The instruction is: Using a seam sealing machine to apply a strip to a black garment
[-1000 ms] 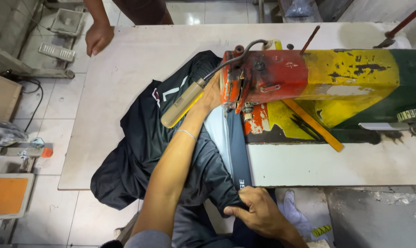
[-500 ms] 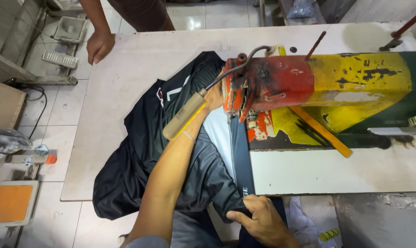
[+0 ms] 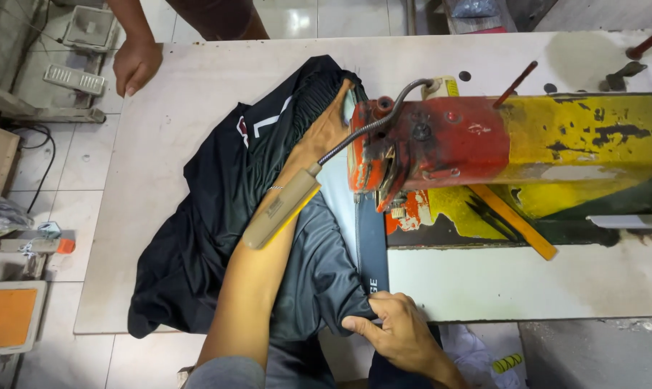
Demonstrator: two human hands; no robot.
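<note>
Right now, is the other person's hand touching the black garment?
No, the co-worker's hand rests on the bare table, apart from the black garment.

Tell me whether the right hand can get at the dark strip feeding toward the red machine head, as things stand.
Probably yes. The right hand already pinches the black garment right beside the dark strip, and nothing lies between them. The left hand is far up by the red machine head, out of its way.
</note>
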